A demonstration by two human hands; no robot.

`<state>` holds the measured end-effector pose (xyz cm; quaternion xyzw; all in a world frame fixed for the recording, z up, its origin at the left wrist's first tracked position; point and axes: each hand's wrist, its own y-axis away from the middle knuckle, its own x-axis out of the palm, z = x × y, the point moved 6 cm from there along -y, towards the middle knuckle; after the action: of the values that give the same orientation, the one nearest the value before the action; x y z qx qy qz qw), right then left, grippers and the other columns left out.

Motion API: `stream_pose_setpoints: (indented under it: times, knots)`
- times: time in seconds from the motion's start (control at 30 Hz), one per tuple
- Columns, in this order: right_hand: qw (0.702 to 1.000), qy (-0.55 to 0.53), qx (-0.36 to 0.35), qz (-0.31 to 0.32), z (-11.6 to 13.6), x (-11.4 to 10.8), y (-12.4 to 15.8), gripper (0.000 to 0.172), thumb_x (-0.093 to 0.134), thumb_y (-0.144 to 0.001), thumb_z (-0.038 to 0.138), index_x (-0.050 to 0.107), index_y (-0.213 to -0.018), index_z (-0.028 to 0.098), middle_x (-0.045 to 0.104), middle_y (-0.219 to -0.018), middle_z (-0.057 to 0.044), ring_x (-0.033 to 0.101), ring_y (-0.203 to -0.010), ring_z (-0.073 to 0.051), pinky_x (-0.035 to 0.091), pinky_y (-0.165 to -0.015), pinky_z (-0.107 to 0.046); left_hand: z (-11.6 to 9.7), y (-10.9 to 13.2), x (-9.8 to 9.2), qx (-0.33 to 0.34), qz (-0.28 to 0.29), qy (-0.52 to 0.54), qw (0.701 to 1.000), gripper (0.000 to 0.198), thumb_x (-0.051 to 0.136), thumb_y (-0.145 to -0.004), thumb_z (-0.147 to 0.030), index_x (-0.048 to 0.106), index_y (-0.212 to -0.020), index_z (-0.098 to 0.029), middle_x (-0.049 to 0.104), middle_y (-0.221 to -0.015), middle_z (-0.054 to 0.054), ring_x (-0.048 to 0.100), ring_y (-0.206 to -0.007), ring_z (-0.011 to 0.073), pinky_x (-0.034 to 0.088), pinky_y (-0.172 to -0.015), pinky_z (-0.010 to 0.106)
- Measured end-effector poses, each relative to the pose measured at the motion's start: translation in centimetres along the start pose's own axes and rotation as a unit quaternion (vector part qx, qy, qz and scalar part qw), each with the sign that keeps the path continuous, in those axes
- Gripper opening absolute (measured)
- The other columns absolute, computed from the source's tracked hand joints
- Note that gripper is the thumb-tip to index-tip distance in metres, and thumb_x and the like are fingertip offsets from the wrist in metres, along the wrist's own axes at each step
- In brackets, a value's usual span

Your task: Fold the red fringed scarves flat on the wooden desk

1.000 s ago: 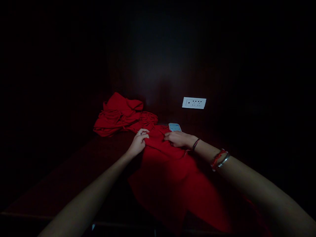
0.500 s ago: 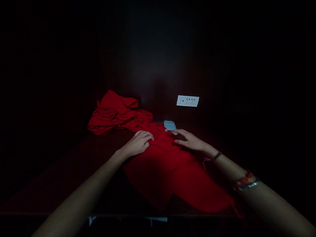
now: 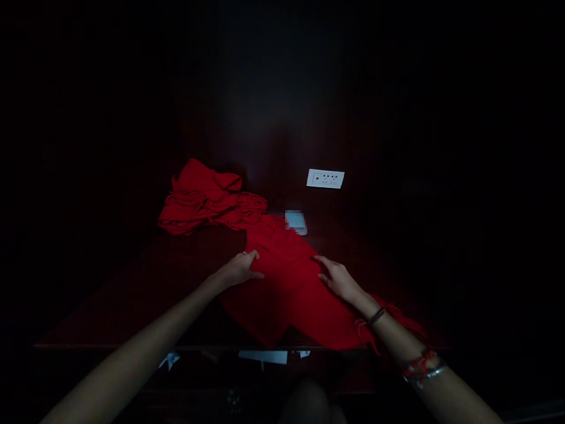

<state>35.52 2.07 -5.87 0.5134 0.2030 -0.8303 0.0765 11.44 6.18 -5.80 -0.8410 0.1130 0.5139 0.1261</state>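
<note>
A red cloth (image 3: pixel 282 282) with stringy ties lies spread on a dark table, its near edge coming to points close to the table's front edge. My left hand (image 3: pixel 239 269) is at the cloth's left side, thumb stretched over the fabric and apart from the index finger; the other fingers are mostly hidden. On the right side of the cloth rests my right hand (image 3: pixel 339 280), fingers apart and touching the fabric. Neither hand visibly grips it. Bracelets circle the right wrist and forearm.
A crumpled heap of red fabric (image 3: pixel 200 200) lies at the back left. A phone, its screen blurred (image 3: pixel 295 220), sits beyond the cloth. A white socket plate (image 3: pixel 325 178) is on the back wall. Pale items (image 3: pixel 262 356) show below the table's front edge (image 3: pixel 110 346). The surroundings are very dark.
Both hands have moved nearer to me along the cloth's sides, the left one opening its thumb outward. The view has tilted down slightly, showing more below the table edge.
</note>
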Motion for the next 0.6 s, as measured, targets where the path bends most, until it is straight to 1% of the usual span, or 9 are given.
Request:
stream_pose_setpoints:
  times: [0.07,0.13,0.2,0.27,0.33,0.37,0.43,0.53,0.6]
  knots:
    - [0.999,-0.014,0.024,-0.022,-1.5,-1.2,-0.3,0.041,0.045,-0.071,0.011,0.043,-0.112,0.016,0.055,-0.103,-0.008,0.051,-0.093,-0.016,0.039,-0.082,-0.026,1.4,0.6,-0.3,-0.039,0.044,0.08,0.995,0.035,0.055,-0.057,-0.047,0.053,-0.073,-0.016,0.051,-0.064,0.0,0.049,-0.065,0.0167,0.036,-0.058,0.024]
    - [0.996,-0.007,0.074,-0.046,-3.3,-2.3,-0.3,0.039,0.046,-0.071,0.012,0.044,-0.11,0.015,0.058,-0.098,-0.008,0.054,-0.088,-0.016,0.041,-0.077,-0.026,2.6,1.1,-1.6,-0.063,0.048,0.178,0.981,0.036,0.051,-0.06,-0.051,0.051,-0.065,-0.015,0.05,-0.06,-0.002,0.049,-0.06,0.0144,0.035,-0.053,0.022]
    - [0.992,0.01,0.12,-0.049,-4.9,-3.0,-0.2,0.039,0.047,-0.071,0.014,0.044,-0.11,0.014,0.058,-0.098,-0.009,0.055,-0.087,-0.018,0.041,-0.076,-0.027,3.4,1.7,-2.6,-0.073,0.059,0.249,0.964,0.04,0.051,-0.059,-0.054,0.051,-0.067,-0.015,0.051,-0.06,-0.003,0.05,-0.06,0.0133,0.036,-0.052,0.02]
    - [0.991,0.014,0.135,-0.017,-5.5,-2.8,0.0,0.041,0.048,-0.072,0.019,0.043,-0.112,0.012,0.056,-0.101,-0.011,0.053,-0.092,-0.019,0.04,-0.078,-0.027,3.3,2.4,-2.7,-0.077,0.095,0.28,0.952,0.042,0.055,-0.057,-0.053,0.054,-0.076,-0.015,0.057,-0.069,-0.002,0.052,-0.067,0.0144,0.038,-0.056,0.02]
    - [0.991,0.01,0.135,0.022,-5.4,-2.1,0.1,0.044,0.046,-0.074,0.025,0.04,-0.115,0.01,0.055,-0.105,-0.013,0.052,-0.094,-0.02,0.039,-0.08,-0.027,2.7,2.9,-2.1,-0.076,0.124,0.305,0.941,0.046,0.056,-0.059,-0.052,0.055,-0.09,-0.018,0.06,-0.088,0.001,0.053,-0.082,0.0168,0.041,-0.065,0.021]
    - [0.99,0.008,0.134,0.033,-5.2,-1.9,0.1,0.045,0.045,-0.075,0.027,0.04,-0.116,0.01,0.054,-0.106,-0.013,0.052,-0.095,-0.02,0.039,-0.08,-0.026,2.3,2.9,-1.8,-0.079,0.123,0.319,0.936,0.049,0.055,-0.061,-0.052,0.053,-0.097,-0.019,0.058,-0.098,0.002,0.052,-0.089,0.0176,0.041,-0.07,0.022]
    - [0.99,0.012,0.14,0.03,-4.6,-1.7,0.1,0.043,0.042,-0.077,0.027,0.04,-0.116,0.009,0.053,-0.108,-0.013,0.051,-0.096,-0.02,0.037,-0.082,-0.026,1.6,2.9,-1.0,-0.079,0.119,0.352,0.925,0.054,0.054,-0.063,-0.051,0.049,-0.106,-0.02,0.052,-0.112,0.004,0.048,-0.1,0.0185,0.039,-0.079,0.023]
    - [0.986,0.032,0.166,0.003,-4.0,-1.9,0.6,0.042,0.04,-0.078,0.024,0.038,-0.117,0.01,0.051,-0.11,-0.013,0.049,-0.098,-0.019,0.036,-0.083,-0.027,0.8,3.4,-0.2,-0.075,0.116,0.398,0.907,0.06,0.055,-0.063,-0.049,0.043,-0.113,-0.018,0.045,-0.119,0.006,0.045,-0.105,0.019,0.036,-0.086,0.025]
    - [0.981,0.07,0.18,-0.013,-3.6,-2.2,1.5,0.047,0.04,-0.078,0.03,0.034,-0.121,0.013,0.047,-0.113,-0.014,0.045,-0.102,-0.022,0.036,-0.083,-0.032,0.6,4.5,-0.1,-0.069,0.112,0.413,0.901,0.062,0.059,-0.062,-0.045,0.04,-0.115,-0.018,0.044,-0.121,0.006,0.044,-0.105,0.0188,0.036,-0.088,0.027]
